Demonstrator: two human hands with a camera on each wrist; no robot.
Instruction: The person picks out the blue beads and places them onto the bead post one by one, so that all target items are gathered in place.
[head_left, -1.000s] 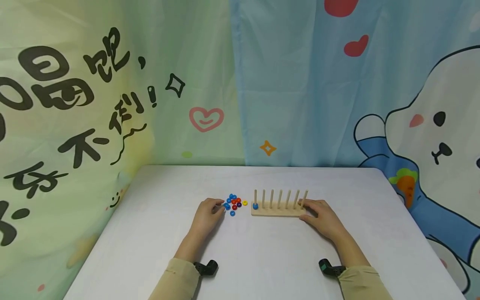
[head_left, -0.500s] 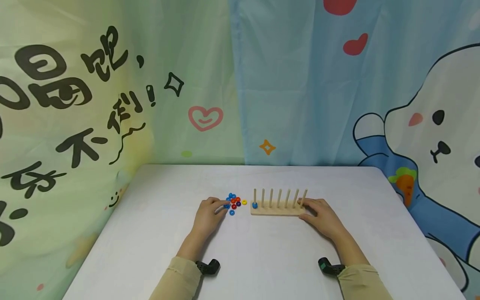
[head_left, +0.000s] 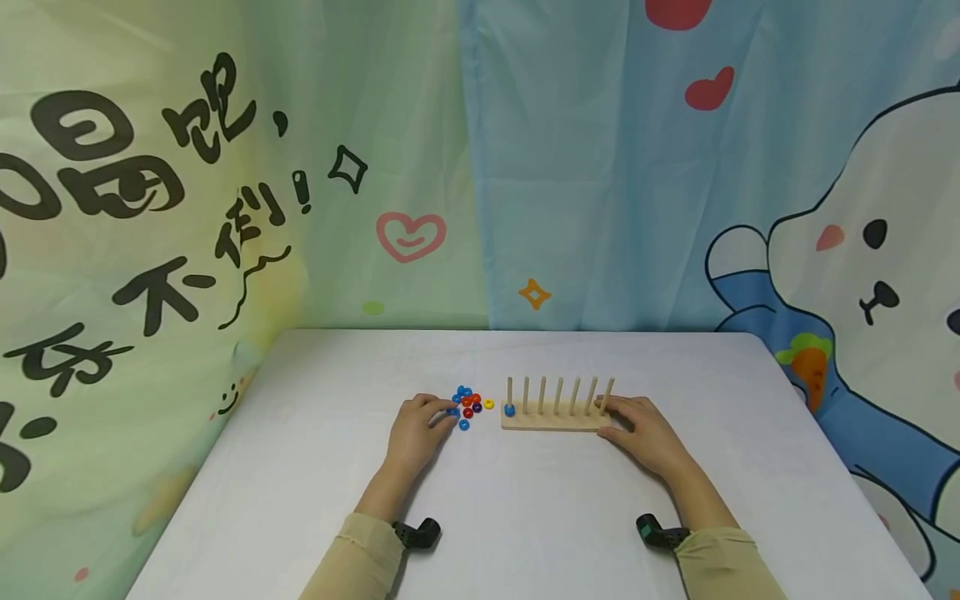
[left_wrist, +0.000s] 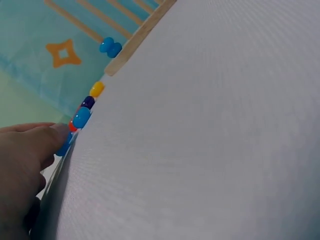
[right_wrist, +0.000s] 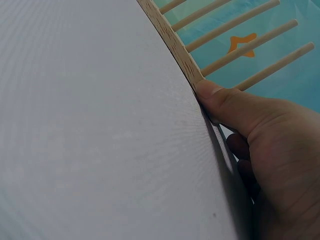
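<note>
My left hand (head_left: 416, 429) is at the left side of a small group of beads, thumb and forefinger pinching a blue bead (left_wrist: 64, 146) that lies partly behind the thumb. Around it lie a loose blue bead (head_left: 464, 425), several more blue ones, red beads (head_left: 468, 412), a dark purple bead (head_left: 477, 407) and a yellow bead (head_left: 489, 404). To their right stands a wooden peg board (head_left: 555, 422) with a row of upright pegs. Two blue beads (left_wrist: 110, 47) sit on its leftmost peg. My right hand (head_left: 647, 433) grips the board's right end, thumb (right_wrist: 212, 95) on the front edge.
A white-covered table (head_left: 525, 517) carries everything. Behind it hangs a printed curtain (head_left: 555, 167), close to the table's far edge. Each wrist wears a black camera, such as the left wrist camera (head_left: 418, 534).
My left hand has moved slightly right, its fingertips coming over the blue bead at the left of the group. The right hand and the peg board have stayed in place.
</note>
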